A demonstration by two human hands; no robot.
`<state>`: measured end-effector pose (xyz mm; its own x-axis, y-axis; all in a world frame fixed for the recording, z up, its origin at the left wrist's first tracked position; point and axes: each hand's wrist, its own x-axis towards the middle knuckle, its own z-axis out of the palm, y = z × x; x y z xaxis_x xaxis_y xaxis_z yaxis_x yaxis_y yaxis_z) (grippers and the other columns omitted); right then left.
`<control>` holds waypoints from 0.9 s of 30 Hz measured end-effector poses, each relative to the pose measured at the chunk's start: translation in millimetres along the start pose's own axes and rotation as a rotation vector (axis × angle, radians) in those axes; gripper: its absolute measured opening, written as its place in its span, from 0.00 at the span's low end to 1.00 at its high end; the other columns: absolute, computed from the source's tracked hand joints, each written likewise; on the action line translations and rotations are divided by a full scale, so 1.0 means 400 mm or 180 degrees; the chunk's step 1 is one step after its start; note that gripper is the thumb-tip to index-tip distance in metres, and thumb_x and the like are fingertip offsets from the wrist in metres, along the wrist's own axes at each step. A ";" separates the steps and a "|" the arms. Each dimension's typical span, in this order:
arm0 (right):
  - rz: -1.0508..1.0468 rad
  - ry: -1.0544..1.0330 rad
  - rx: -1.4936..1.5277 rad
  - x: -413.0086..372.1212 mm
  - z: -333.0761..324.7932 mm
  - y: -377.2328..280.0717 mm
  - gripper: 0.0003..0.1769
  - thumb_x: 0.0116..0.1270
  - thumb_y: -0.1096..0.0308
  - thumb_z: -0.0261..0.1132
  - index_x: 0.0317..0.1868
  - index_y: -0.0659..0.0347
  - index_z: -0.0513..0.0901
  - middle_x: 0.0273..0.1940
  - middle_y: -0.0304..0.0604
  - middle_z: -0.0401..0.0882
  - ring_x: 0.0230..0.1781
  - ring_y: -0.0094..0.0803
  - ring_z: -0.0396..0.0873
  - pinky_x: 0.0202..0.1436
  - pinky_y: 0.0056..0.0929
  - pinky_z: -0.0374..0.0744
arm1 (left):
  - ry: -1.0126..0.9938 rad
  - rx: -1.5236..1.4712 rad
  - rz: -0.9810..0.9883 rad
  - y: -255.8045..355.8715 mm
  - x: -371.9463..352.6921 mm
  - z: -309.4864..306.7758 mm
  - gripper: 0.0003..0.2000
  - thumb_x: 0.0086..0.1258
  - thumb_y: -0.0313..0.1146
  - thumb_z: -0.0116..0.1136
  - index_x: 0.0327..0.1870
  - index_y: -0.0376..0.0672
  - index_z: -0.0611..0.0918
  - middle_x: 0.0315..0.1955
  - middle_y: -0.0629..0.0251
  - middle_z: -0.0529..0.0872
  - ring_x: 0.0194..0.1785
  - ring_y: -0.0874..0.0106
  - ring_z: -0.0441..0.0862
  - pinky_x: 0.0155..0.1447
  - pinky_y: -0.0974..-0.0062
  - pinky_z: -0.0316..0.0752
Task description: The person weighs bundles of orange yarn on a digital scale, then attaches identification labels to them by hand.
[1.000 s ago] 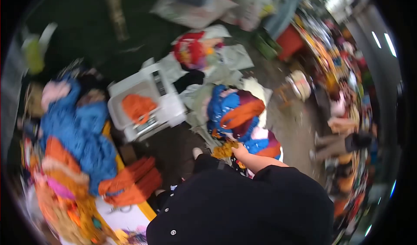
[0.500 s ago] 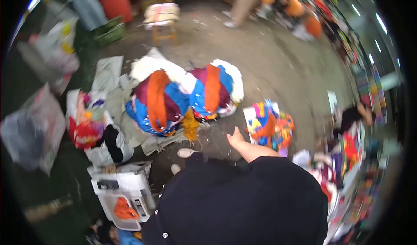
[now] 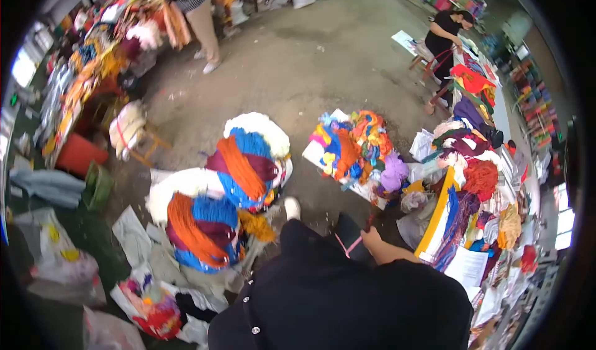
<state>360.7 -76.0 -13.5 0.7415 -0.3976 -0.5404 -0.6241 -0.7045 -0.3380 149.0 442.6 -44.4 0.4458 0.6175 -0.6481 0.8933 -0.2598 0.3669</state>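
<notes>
My right hand point(image 3: 374, 243) is low in front of my body, its fingers drawn together. A thin pink strand point(image 3: 352, 249) runs up to it across a dark patch; what the fingers hold is too small to make out. My left hand is out of view. Ahead of the right hand, a pile of multicoloured yarn point(image 3: 354, 148) lies on white sheeting on the floor, with a purple bundle point(image 3: 393, 171) at its near side. To the left sit two large bundles of blue, maroon and orange yarn point(image 3: 202, 229) on white material.
At right, a long table holds heaped yarn point(image 3: 481, 177) and white papers point(image 3: 467, 267); a co-worker point(image 3: 442, 40) bends over its far end. Another person point(image 3: 200, 24) stands by heaped goods at upper left. A wooden stool point(image 3: 149, 146) bears a pale bundle. Plastic bags point(image 3: 62, 266) lie at left.
My view has swung right, bringing the long table nearer. My right hand, earlier stretched out with fingers apart, is now lower with its fingers drawn in. The pink strand now shows beside it.
</notes>
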 end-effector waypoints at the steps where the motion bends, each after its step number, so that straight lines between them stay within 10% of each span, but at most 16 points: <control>1: 0.0349 0.0107 0.0125 0.012 -0.006 -0.006 0.26 0.60 0.54 0.62 0.51 0.67 0.75 0.45 0.63 0.80 0.51 0.59 0.77 0.54 0.46 0.75 | -0.0098 0.0069 0.0128 0.095 0.037 -0.002 0.27 0.64 0.43 0.50 0.65 0.47 0.68 0.66 0.55 0.66 0.63 0.53 0.67 0.64 0.49 0.62; 6: -0.0019 -0.0639 -0.0432 0.230 0.011 0.055 0.20 0.63 0.56 0.57 0.46 0.65 0.77 0.40 0.58 0.77 0.45 0.51 0.79 0.47 0.41 0.76 | -0.0396 0.0553 0.0454 0.519 0.240 -0.027 0.26 0.66 0.43 0.49 0.66 0.48 0.68 0.66 0.57 0.66 0.62 0.54 0.69 0.63 0.49 0.63; 13: 0.0234 0.0396 0.0849 0.471 -0.233 -0.392 0.35 0.64 0.46 0.59 0.61 0.67 0.71 0.54 0.64 0.76 0.57 0.56 0.75 0.59 0.43 0.73 | -0.0558 0.1080 0.0874 0.987 0.472 -0.047 0.26 0.68 0.44 0.47 0.67 0.50 0.67 0.66 0.59 0.67 0.61 0.55 0.70 0.61 0.49 0.65; 20: 0.0574 -0.0124 0.3405 0.693 -0.372 -0.684 0.19 0.69 0.53 0.59 0.49 0.61 0.76 0.35 0.42 0.79 0.31 0.31 0.77 0.37 0.28 0.76 | -0.0883 0.1533 0.1253 1.370 0.635 0.075 0.25 0.70 0.44 0.45 0.68 0.51 0.67 0.67 0.61 0.67 0.60 0.55 0.72 0.60 0.48 0.67; 21: 0.0713 -0.0588 0.3525 0.734 -0.385 -0.690 0.25 0.69 0.46 0.57 0.60 0.49 0.68 0.49 0.42 0.78 0.48 0.36 0.76 0.48 0.41 0.73 | -0.0926 0.1630 0.1305 1.425 0.665 0.100 0.25 0.70 0.44 0.45 0.68 0.51 0.67 0.67 0.61 0.67 0.60 0.56 0.73 0.60 0.48 0.68; 27: 0.1036 -0.0786 0.3910 1.010 -0.436 -0.781 0.24 0.68 0.47 0.57 0.59 0.50 0.70 0.49 0.45 0.78 0.49 0.40 0.76 0.53 0.42 0.74 | -0.1060 0.2371 0.1515 1.769 0.938 0.209 0.24 0.72 0.45 0.43 0.69 0.53 0.66 0.67 0.62 0.68 0.59 0.56 0.74 0.58 0.48 0.69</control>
<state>898.2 -119.2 8.4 0.5310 -0.2367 -0.8136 -0.6800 0.4538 -0.5759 953.3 428.1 -83.7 0.6641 0.1106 -0.7394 0.3691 -0.9085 0.1957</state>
